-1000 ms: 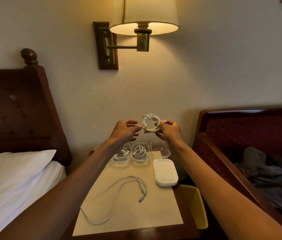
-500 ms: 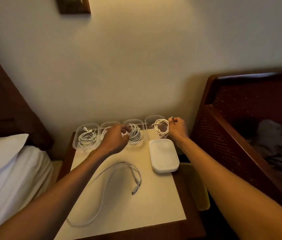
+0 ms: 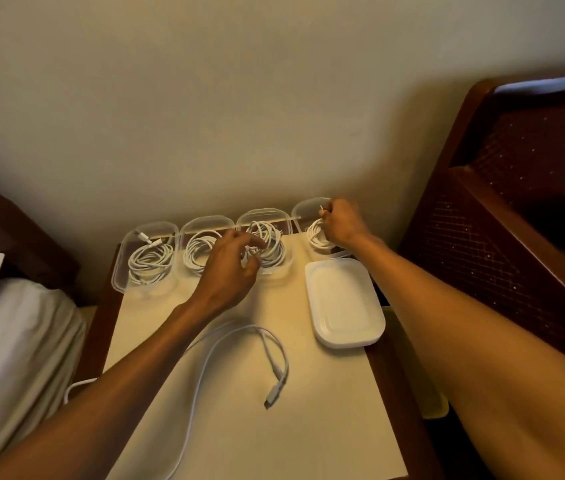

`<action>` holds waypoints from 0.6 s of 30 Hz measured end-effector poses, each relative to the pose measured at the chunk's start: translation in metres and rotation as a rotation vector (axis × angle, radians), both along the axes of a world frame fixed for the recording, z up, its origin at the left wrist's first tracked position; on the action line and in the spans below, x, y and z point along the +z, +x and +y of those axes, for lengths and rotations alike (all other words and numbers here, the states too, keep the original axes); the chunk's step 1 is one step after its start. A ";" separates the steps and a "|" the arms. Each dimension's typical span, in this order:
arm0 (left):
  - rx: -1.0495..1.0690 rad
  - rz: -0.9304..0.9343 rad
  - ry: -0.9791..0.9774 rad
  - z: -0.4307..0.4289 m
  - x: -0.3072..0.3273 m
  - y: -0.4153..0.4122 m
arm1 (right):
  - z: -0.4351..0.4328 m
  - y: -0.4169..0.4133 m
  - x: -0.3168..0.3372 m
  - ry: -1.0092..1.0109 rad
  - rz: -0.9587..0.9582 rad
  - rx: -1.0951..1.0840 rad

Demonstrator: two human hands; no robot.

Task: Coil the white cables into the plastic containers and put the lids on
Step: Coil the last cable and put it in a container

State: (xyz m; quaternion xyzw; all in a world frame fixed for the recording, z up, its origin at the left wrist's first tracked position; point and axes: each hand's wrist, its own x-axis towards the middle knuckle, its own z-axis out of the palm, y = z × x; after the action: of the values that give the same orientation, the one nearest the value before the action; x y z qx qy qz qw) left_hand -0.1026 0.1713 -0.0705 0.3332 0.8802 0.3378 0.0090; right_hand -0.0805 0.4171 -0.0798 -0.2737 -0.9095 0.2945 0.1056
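Observation:
Several clear plastic containers stand in a row against the wall on the nightstand. The three on the left each hold a coiled white cable; the leftmost container (image 3: 125, 268) is fully in view. My right hand (image 3: 341, 223) holds a coiled white cable (image 3: 317, 235) down inside the rightmost container (image 3: 305, 211). My left hand (image 3: 231, 268) hovers with loosely curled fingers above the second and third containers, holding nothing. A loose white cable (image 3: 239, 344) lies uncoiled on the table in front. A stack of white lids (image 3: 343, 303) sits to the right.
The nightstand (image 3: 309, 427) has a pale top with a dark wooden edge. A bed with a white pillow (image 3: 4, 323) lies to the left. A dark wooden headboard or chair (image 3: 516, 202) stands at the right. The loose cable trails off the table's left edge.
Both hands came down from chest height to the containers. My right hand lowered the coiled cable into the rightmost container. My left hand let go of it and moved left.

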 end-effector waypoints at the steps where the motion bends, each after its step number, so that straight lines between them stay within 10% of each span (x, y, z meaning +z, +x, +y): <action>1: 0.004 -0.003 0.005 0.000 -0.001 -0.002 | -0.001 0.001 -0.002 0.081 -0.001 -0.002; 18: -0.032 -0.030 0.048 -0.037 0.047 0.020 | -0.041 0.033 0.024 0.067 0.276 0.070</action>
State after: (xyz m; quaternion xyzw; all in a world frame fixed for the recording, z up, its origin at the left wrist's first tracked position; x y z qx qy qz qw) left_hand -0.0826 0.1347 -0.0237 0.3423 0.8661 0.3636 0.0193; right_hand -0.0480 0.3762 -0.0557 -0.1952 -0.9046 0.3024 0.2284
